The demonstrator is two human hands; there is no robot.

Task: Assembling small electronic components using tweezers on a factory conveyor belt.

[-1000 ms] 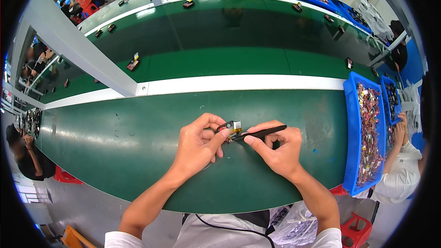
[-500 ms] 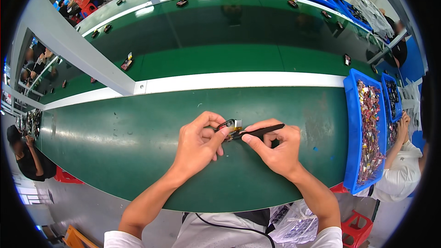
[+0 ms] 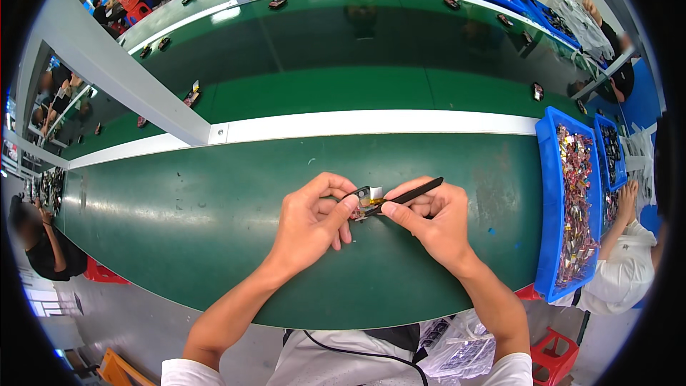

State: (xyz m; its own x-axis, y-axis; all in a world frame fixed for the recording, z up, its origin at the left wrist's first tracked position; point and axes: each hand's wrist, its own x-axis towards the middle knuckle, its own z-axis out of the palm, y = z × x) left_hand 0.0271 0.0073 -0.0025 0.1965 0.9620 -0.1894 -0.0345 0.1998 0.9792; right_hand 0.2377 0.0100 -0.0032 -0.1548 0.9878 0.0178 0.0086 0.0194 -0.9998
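My left hand point(image 3: 319, 213) pinches a small electronic assembly point(image 3: 366, 200) between thumb and fingers above the green table. The piece has a dark frame, a silvery square part and a yellowish flexible strip. In my right hand point(image 3: 432, 218) is a pair of black tweezers point(image 3: 416, 191), gripped between thumb and fingers and slanting down to the left. Their tips reach the assembly near the yellowish strip. Exactly what the tips touch is too small to tell.
At the right, a blue tray point(image 3: 547, 204) holds many small parts, with another blue tray point(image 3: 609, 150) beyond it. Past the white rail point(image 3: 371, 123) runs a green conveyor belt point(image 3: 307, 89) bearing scattered assemblies. A grey post point(image 3: 128, 64) rises at left. Co-workers sit around.
The tweezers have shifted slightly and stand at a steeper slant. The assembly has turned a little in my left hand. Pieces on the belt have moved slightly left.
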